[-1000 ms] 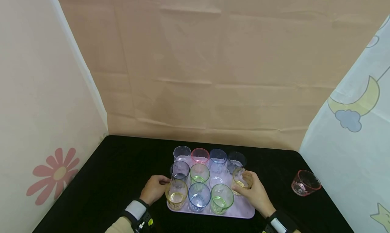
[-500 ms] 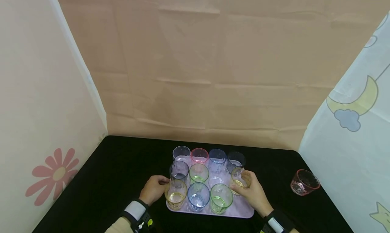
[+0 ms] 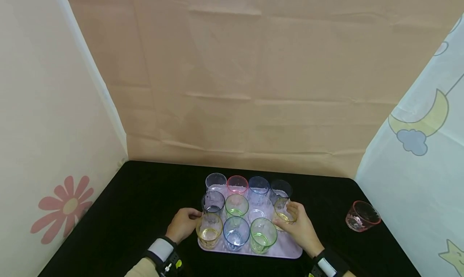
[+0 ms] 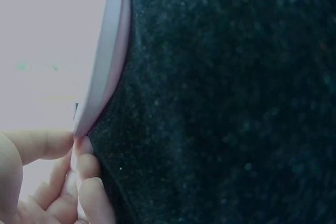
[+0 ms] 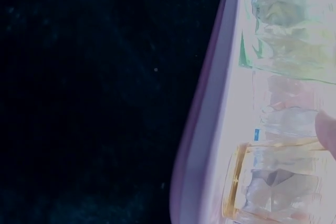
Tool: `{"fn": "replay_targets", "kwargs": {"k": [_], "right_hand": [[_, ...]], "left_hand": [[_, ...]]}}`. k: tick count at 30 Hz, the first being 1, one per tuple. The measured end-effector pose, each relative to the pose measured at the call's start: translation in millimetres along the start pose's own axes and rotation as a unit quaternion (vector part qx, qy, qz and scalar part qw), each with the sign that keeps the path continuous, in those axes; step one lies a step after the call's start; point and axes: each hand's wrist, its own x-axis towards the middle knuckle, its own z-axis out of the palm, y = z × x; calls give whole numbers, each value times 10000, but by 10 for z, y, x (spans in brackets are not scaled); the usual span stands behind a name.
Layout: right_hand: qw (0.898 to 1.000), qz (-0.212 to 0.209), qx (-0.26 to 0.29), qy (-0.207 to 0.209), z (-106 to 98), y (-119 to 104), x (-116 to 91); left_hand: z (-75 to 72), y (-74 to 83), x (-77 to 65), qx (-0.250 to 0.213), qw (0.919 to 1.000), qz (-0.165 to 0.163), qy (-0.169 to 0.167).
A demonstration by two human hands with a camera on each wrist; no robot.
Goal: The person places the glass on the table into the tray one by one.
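A pale purple tray (image 3: pixel 288 251) bears rows of colored clear glasses. At its left side my left hand (image 3: pixel 182 225) pinches the tray edge between thumb and fingers; the left wrist view shows the fingertips at the rim (image 4: pixel 105 66). My right hand (image 3: pixel 300 228) grips a yellow-rimmed glass (image 3: pixel 281 216) near the tray's right side, thumb on the near side and fingers round the far side. In the right wrist view this glass (image 5: pixel 283 182) stands just inside the tray rim, with only a fingertip (image 5: pixel 326 132) showing. A green glass (image 3: pixel 263 236) is just left of it, in the front row.
A separate red-rimmed glass (image 3: pixel 362 216) stands on the black tabletop (image 3: pixel 156 188) at the right. Close around the gripped glass are a dark glass (image 3: pixel 281 189) behind and a clear glass (image 3: pixel 260 209) to its left. Fabric and paper walls border the table.
The right hand and the yellow-rimmed glass have shifted very slightly left, toward the clear glass. The left hand keeps its place on the tray edge.
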Motion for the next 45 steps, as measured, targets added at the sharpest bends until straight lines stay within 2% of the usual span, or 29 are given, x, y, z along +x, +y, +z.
{"fn": "replay_targets", "kwargs": {"k": [20, 28, 34, 40, 45], "right_hand": [[9995, 203, -238, 87, 4, -15, -5], [9997, 203, 166, -23, -10, -16, -18], [9997, 98, 237, -25, -29, -5, -49], [9992, -161, 332, 168, -153, 43, -112], [9985, -394, 74, 375, -349, 28, -160]], "left_hand": [[-3, -18, 20, -67, 9999, -105, -51], [-8, -11, 1, -85, 9999, 45, -51], [-24, -5, -9, -138, 9999, 67, -67], [-33, 2, -11, -121, 9999, 60, -74], [-28, 4, -13, -158, 9998, 53, -78]]}}
